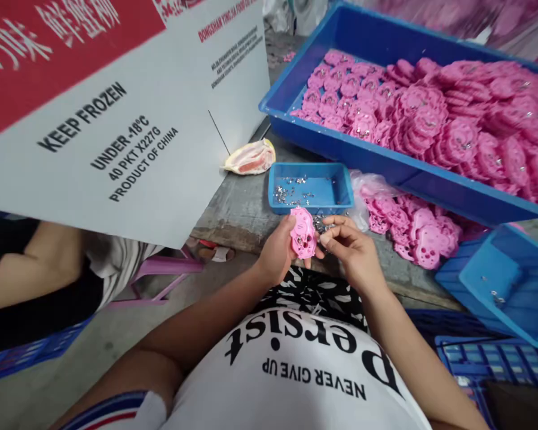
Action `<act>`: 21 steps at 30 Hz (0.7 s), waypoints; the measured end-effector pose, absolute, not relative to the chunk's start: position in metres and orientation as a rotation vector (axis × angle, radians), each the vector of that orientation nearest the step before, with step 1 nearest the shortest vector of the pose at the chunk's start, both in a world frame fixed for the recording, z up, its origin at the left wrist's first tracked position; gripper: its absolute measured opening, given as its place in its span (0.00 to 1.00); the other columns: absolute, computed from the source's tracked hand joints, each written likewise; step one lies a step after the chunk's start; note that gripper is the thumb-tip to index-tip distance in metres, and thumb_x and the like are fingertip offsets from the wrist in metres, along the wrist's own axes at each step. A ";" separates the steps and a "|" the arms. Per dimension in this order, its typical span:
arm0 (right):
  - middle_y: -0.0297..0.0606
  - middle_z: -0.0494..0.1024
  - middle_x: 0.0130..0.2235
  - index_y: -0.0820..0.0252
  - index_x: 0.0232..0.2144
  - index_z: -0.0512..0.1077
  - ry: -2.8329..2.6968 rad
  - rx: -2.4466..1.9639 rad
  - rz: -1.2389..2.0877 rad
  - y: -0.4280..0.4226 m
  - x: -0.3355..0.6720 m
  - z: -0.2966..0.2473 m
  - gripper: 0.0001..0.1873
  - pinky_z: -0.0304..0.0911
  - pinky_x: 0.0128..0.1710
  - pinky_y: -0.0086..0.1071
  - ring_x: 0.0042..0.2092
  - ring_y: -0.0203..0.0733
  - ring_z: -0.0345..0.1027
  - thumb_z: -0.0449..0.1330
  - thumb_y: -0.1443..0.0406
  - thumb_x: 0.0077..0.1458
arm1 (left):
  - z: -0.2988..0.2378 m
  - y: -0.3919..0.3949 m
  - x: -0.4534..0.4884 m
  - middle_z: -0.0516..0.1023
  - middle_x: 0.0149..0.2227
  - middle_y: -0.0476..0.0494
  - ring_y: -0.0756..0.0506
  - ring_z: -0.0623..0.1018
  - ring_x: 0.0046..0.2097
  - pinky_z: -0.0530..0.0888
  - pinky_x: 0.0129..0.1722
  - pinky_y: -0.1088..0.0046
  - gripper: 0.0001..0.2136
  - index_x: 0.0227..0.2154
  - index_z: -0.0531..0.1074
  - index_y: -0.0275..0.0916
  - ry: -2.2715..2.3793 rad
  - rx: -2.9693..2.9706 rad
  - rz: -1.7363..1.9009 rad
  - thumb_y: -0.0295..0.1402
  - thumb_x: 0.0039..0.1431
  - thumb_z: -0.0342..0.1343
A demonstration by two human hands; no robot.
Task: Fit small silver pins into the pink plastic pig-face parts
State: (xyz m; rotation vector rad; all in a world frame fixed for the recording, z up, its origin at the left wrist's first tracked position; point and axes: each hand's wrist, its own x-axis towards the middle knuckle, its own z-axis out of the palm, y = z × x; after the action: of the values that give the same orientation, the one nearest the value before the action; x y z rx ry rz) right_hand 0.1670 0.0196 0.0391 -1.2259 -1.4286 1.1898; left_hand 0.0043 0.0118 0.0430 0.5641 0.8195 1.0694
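At the near edge of the bench (233, 206), a person's left hand (275, 254) grips a pink plastic piece (302, 233) by its left side. The right hand (352, 251) pinches close on its right; whether that grip holds a small part cannot be told. A slackened left thumb could drop the piece, and a stray knuckle could scatter the loose metal bits (321, 224) beside the small blue tray (280, 209).

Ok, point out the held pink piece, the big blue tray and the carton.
Held pink piece (302, 230): head view, middle of its surface.
Big blue tray (385, 162): head view, near wall.
Carton (146, 83): head view, printed side.
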 end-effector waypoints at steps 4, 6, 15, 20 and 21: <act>0.43 0.77 0.44 0.55 0.23 0.76 -1.560 -1.250 1.151 0.017 0.164 0.047 0.09 0.62 0.58 0.49 0.59 0.53 0.68 0.66 0.61 0.55 | 0.041 0.012 0.005 0.81 0.32 0.39 0.41 0.83 0.30 0.68 0.15 0.77 0.27 0.49 0.69 0.33 0.823 0.563 1.025 0.55 0.64 0.52; 0.43 0.77 0.42 0.55 0.24 0.75 -1.609 -1.256 1.156 0.017 0.163 0.049 0.10 0.63 0.57 0.48 0.60 0.53 0.67 0.65 0.62 0.56 | 0.041 0.013 0.006 0.81 0.32 0.40 0.42 0.83 0.30 0.69 0.16 0.77 0.28 0.51 0.69 0.33 0.830 0.550 1.024 0.56 0.64 0.51; 0.44 0.76 0.47 0.57 0.22 0.74 -1.747 -1.257 1.139 0.017 0.164 0.048 0.13 0.67 0.52 0.42 0.58 0.51 0.68 0.64 0.62 0.58 | 0.034 0.011 0.008 0.79 0.29 0.41 0.44 0.80 0.26 0.67 0.14 0.77 0.28 0.49 0.71 0.33 0.842 0.555 1.000 0.57 0.65 0.49; 0.45 0.75 0.52 0.57 0.24 0.74 -1.755 -1.293 1.042 0.015 0.162 0.041 0.11 0.66 0.52 0.42 0.57 0.51 0.69 0.63 0.62 0.58 | 0.030 0.011 0.008 0.79 0.30 0.40 0.43 0.80 0.27 0.67 0.14 0.77 0.27 0.48 0.71 0.33 0.823 0.568 1.005 0.56 0.65 0.50; 0.45 0.75 0.52 0.57 0.25 0.73 -1.755 -1.296 1.034 0.014 0.161 0.040 0.10 0.66 0.52 0.42 0.57 0.50 0.69 0.63 0.63 0.58 | 0.030 0.011 0.008 0.79 0.30 0.41 0.43 0.80 0.27 0.68 0.15 0.77 0.27 0.48 0.71 0.33 0.823 0.559 1.001 0.56 0.65 0.50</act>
State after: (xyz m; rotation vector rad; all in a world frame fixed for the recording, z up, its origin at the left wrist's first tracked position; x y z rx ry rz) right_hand 0.1613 0.0142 0.0395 -1.2958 -1.7555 1.0338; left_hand 0.0080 0.0109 0.0296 0.5588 0.8229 1.0009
